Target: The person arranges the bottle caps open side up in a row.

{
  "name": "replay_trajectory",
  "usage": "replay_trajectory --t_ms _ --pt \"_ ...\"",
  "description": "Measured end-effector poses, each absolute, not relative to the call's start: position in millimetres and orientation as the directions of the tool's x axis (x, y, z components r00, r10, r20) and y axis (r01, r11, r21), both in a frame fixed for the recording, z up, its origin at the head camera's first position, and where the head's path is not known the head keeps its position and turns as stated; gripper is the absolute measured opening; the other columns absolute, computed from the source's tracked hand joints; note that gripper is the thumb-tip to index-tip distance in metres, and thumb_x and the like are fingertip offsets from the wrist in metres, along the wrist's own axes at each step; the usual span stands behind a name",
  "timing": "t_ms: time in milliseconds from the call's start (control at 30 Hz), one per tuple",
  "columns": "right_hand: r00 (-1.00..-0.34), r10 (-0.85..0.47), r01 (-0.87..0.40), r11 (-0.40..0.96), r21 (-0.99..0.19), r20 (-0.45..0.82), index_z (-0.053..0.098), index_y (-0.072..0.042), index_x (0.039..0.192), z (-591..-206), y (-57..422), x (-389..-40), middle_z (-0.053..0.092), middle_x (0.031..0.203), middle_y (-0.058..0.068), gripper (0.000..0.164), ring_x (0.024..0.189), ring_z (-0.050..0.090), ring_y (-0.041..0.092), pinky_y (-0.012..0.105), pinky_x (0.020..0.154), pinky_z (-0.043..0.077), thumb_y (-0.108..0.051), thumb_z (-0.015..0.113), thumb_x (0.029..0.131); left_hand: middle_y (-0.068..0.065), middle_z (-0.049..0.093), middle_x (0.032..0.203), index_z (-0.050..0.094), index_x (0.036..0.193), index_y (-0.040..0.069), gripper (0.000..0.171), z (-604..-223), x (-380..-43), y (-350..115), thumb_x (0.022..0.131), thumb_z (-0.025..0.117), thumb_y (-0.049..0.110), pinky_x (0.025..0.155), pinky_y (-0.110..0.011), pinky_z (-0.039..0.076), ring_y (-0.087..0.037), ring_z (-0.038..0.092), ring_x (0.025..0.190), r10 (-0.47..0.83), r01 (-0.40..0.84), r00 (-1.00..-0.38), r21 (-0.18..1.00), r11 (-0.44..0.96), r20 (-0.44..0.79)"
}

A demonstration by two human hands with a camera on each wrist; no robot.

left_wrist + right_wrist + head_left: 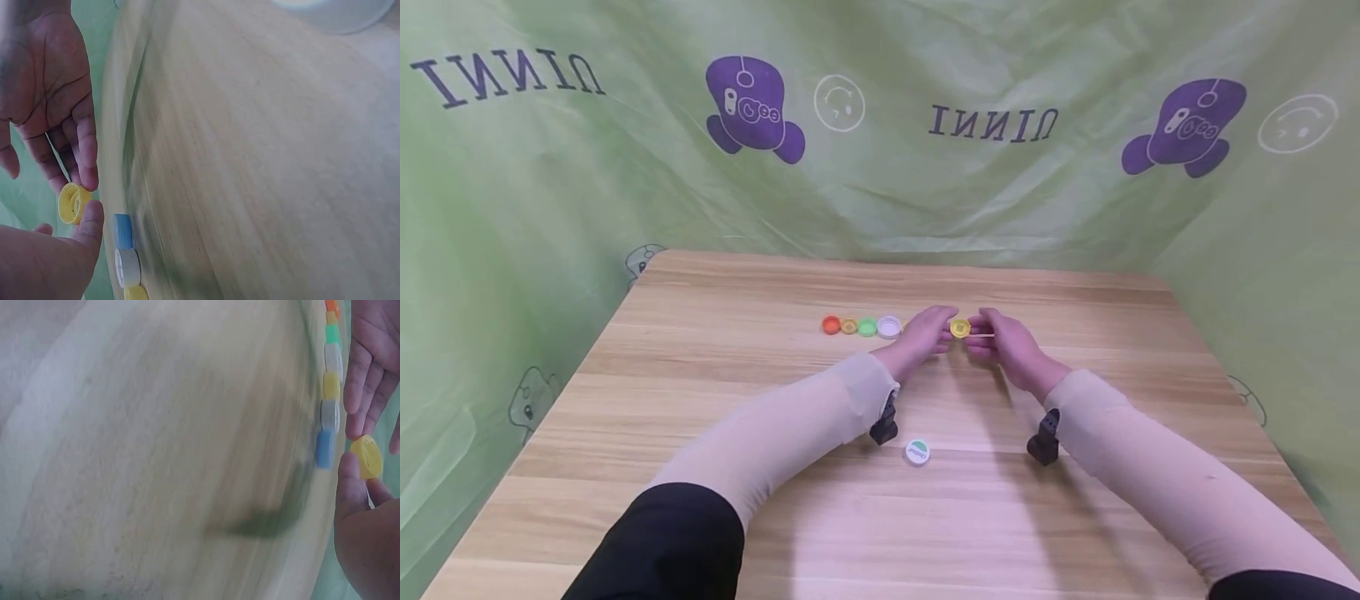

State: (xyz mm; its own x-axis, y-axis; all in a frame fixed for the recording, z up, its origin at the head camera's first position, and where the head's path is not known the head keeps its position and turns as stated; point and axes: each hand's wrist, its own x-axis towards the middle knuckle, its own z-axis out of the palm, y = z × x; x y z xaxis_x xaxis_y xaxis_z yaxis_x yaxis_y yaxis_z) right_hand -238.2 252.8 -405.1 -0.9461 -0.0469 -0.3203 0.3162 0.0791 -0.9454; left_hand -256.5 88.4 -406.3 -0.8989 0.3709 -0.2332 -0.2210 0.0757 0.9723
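A yellow bottle cap (960,328) is held up between the fingertips of my two hands. My left hand (921,332) touches it from the left, with fingers straight and the thumb away from the cap. From the right, the fingertips of my right hand (1011,346) press against it, also straight. In the right wrist view the cap (367,456) sits in the small gap between both hands. Just beyond the hands, a blue cap (325,450) and a white cap (330,416) stand on the table, hidden behind my left hand in the head view.
The row of caps on the wooden table (760,308) continues left with a white cap (889,327), green cap (867,327), amber cap (848,326) and red cap (831,325). A white cap with green print (917,452) lies nearer me. A green curtain (880,200) hangs behind.
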Motion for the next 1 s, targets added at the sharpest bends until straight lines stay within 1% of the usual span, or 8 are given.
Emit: replay_trajectory --t_ms 100,233,400,500,600,700,800,1000 --pt "-0.946 -0.058 0.317 0.056 -0.947 -0.32 0.037 0.016 0.145 -404.2 260.3 -240.4 0.053 0.127 0.019 0.063 0.096 0.065 0.013 0.029 0.097 0.056 -0.036 0.025 0.114 -0.023 0.058 0.133 0.048 0.146 -0.005 0.048 -406.0 -258.1 93.3 0.11 0.042 0.027 0.106 -0.043 0.05 -0.035 0.057 0.126 0.364 -0.225 -0.902 0.973 0.061 -0.231" --pt "-0.947 -0.051 0.316 0.049 -0.948 -0.318 0.036 0.018 0.146 -401.1 267.9 -243.8 0.052 0.122 0.016 0.066 0.094 0.066 0.012 0.027 0.094 0.056 -0.038 0.023 0.114 -0.023 0.057 0.138 0.048 0.145 -0.006 0.048 -406.8 -260.9 100.9 0.11 0.042 0.025 0.107 -0.042 0.05 -0.035 0.056 0.129 0.361 -0.214 -0.906 0.975 0.062 -0.222" --pt "-0.945 -0.033 0.323 0.07 -0.944 -0.326 0.039 0.017 0.143 -400.1 274.0 -248.7 0.054 0.117 0.014 0.06 0.093 0.066 0.012 0.026 0.093 0.057 -0.033 0.024 0.114 -0.021 0.056 0.142 0.05 0.141 -0.006 0.045 -408.7 -262.0 107.7 0.11 0.044 0.025 0.109 -0.042 0.049 -0.034 0.055 0.132 0.372 -0.203 -0.904 0.978 0.057 -0.209" --pt "-0.94 -0.031 0.337 0.075 -0.938 -0.34 0.043 0.015 0.138 -401.7 275.5 -251.3 0.054 0.114 0.012 0.053 0.092 0.065 0.013 0.026 0.092 0.057 -0.029 0.027 0.114 -0.021 0.057 0.139 0.051 0.137 -0.005 0.041 -409.1 -261.8 108.8 0.11 0.043 0.024 0.109 -0.042 0.048 -0.034 0.055 0.132 0.376 -0.213 -0.902 0.976 0.036 -0.21" --pt "-0.93 -0.032 0.361 0.083 -0.929 -0.365 0.044 0.014 0.136 -404.7 276.2 -252.8 0.054 0.113 0.012 0.048 0.091 0.064 0.013 0.026 0.092 0.057 -0.025 0.029 0.113 -0.022 0.055 0.139 0.05 0.137 -0.005 0.041 -408.7 -260.7 108.8 0.11 0.042 0.025 0.11 -0.043 0.047 -0.036 0.055 0.131 0.386 -0.215 -0.897 0.976 0.042 -0.214" --pt "-0.921 -0.041 0.381 0.097 -0.919 -0.387 0.042 0.014 0.138 -408.1 276.9 -252.7 0.054 0.113 0.012 0.046 0.092 0.063 0.013 0.026 0.092 0.056 -0.024 0.028 0.114 -0.025 0.053 0.138 0.049 0.138 -0.004 0.043 -408.6 -259.4 109.0 0.11 0.043 0.027 0.11 -0.043 0.047 -0.037 0.054 0.131 0.401 -0.222 -0.887 0.973 0.064 -0.228" --pt "-0.916 -0.047 0.391 0.111 -0.914 -0.397 0.042 0.014 0.137 -410.8 277.4 -252.1 0.054 0.112 0.012 0.046 0.092 0.062 0.014 0.026 0.092 0.056 -0.023 0.028 0.114 -0.024 0.052 0.137 0.048 0.14 -0.004 0.046 -409.2 -258.8 109.9 0.109 0.046 0.03 0.109 -0.042 0.048 -0.035 0.054 0.13 0.411 -0.245 -0.875 0.966 0.081 -0.257" --pt "-0.909 -0.049 0.405 0.134 -0.904 -0.415 0.046 0.013 0.132 -414.0 276.5 -253.1 0.057 0.107 0.011 0.044 0.088 0.062 0.012 0.024 0.087 0.057 -0.023 0.029 0.113 -0.022 0.054 0.13 0.046 0.143 -0.005 0.05 -411.0 -259.5 112.4 0.108 0.048 0.03 0.103 -0.041 0.051 -0.033 0.056 0.121 0.416 -0.283 -0.855 0.951 0.127 -0.31"
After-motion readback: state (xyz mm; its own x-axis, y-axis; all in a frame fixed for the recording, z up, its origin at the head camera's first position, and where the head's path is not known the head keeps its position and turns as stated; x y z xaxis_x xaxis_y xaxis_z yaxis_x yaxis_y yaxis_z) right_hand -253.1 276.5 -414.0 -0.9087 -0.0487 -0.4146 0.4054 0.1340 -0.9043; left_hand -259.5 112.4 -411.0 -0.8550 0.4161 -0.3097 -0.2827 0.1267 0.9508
